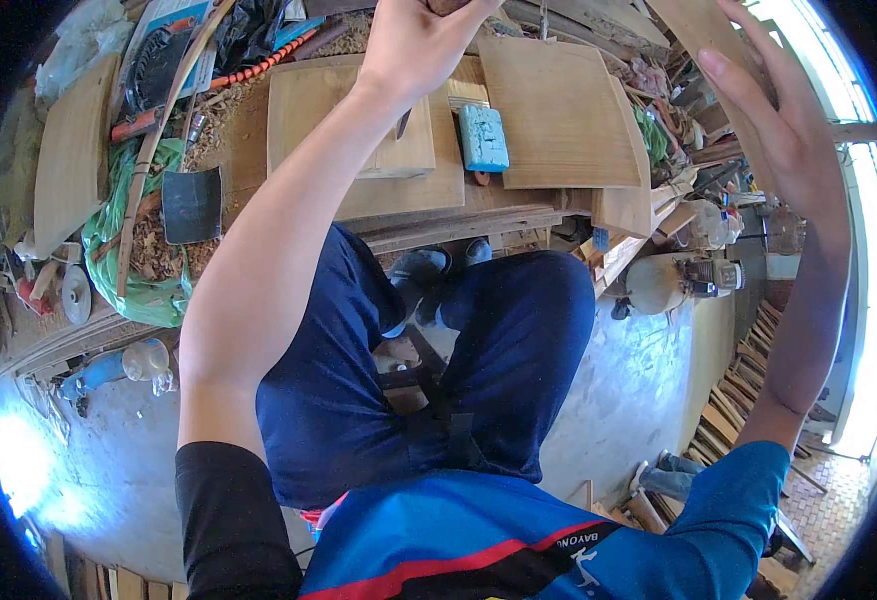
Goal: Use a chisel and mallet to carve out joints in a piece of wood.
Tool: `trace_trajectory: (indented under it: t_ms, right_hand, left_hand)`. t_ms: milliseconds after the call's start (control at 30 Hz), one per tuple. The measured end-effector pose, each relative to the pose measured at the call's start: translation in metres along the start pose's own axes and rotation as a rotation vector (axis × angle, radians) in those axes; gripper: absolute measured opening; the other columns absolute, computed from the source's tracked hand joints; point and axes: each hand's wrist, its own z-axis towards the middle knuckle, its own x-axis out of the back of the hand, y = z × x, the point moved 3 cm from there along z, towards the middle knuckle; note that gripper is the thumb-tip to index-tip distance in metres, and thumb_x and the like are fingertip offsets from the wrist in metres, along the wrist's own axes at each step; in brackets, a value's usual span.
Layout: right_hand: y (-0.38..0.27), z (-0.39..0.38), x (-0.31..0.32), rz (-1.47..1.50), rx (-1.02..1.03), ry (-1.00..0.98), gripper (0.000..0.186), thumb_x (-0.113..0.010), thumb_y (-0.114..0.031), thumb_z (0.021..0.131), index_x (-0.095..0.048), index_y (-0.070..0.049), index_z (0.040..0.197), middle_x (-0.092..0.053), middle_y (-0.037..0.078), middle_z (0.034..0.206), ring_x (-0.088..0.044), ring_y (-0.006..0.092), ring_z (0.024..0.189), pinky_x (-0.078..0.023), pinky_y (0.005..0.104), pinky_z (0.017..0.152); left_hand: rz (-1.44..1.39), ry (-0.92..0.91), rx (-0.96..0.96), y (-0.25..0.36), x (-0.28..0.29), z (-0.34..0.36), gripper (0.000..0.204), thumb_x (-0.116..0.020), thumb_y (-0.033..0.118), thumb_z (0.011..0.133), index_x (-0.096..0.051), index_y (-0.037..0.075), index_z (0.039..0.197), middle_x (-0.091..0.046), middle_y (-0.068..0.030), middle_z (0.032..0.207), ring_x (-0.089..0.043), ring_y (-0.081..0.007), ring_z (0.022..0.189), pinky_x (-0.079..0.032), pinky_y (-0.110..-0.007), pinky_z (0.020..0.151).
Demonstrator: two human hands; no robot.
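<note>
My left hand (414,45) is raised at the top edge over the bench, its fingers closed around a dark brown rounded thing (447,5), mostly cut off by the edge. Below that wrist shows a narrow pointed piece (404,124); whether the hand holds it I cannot tell. At the upper right my right hand (774,115) grips the edge of a long pale wooden board (694,45), which stands tilted; its upper end is out of view. Between my hands, a worn light-blue block (485,138) rests on flat wooden boards (549,120).
On the left lie a dark sheet (192,206), a green plastic bag (164,295) with wood shavings and a curved wooden strip (144,190). Plastic jugs (659,283) stand right of my knees. Wood strips (734,400) are stacked at the right, near another person's leg (667,478).
</note>
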Motion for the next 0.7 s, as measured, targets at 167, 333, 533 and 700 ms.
trace_trajectory:
  t_ms: [167,333,533,700]
  right_hand:
    - [-0.002,0.003,0.003,0.088,-0.127,-0.072,0.042,-0.061,-0.025,0.099,-0.050,0.001,0.130,-0.061,0.006,0.085,-0.059,0.0138,0.075,-0.045,0.0290,0.067]
    - [0.003,-0.001,-0.003,0.069,-0.070,0.026,0.042,-0.061,-0.025,0.099,-0.049,0.000,0.130,-0.061,0.008,0.089,-0.058,0.0138,0.079,-0.044,0.0301,0.069]
    - [0.007,0.002,0.007,0.135,-0.114,0.069,0.045,-0.058,-0.030,0.100,-0.050,-0.002,0.135,-0.060,0.010,0.105,-0.058,0.0160,0.094,-0.044,0.0311,0.081]
    - [0.235,-0.034,0.131,0.194,-0.150,0.293,0.050,-0.050,-0.038,0.103,-0.047,-0.009,0.144,-0.052,0.011,0.131,-0.050,0.0187,0.119,-0.037,0.0334,0.100]
  left_hand:
    - [0.014,-0.022,0.019,-0.006,0.003,0.001,0.027,-0.069,0.024,0.099,-0.061,0.001,0.087,-0.047,0.0073,0.067,-0.039,-0.0034,0.061,-0.033,-0.025,0.053]
    - [-0.025,-0.021,0.018,-0.009,0.002,0.002,0.028,-0.069,0.025,0.098,-0.061,0.002,0.086,-0.046,0.0073,0.066,-0.039,-0.0034,0.061,-0.032,-0.025,0.053]
    - [0.003,-0.008,0.021,-0.012,0.005,0.002,0.030,-0.070,0.026,0.098,-0.060,0.003,0.082,-0.046,0.0073,0.065,-0.038,-0.0036,0.060,-0.031,-0.026,0.052]
    - [0.029,-0.035,0.030,-0.016,0.002,0.007,0.030,-0.070,0.026,0.098,-0.062,0.001,0.085,-0.049,0.0057,0.067,-0.041,-0.0040,0.063,-0.035,-0.027,0.055]
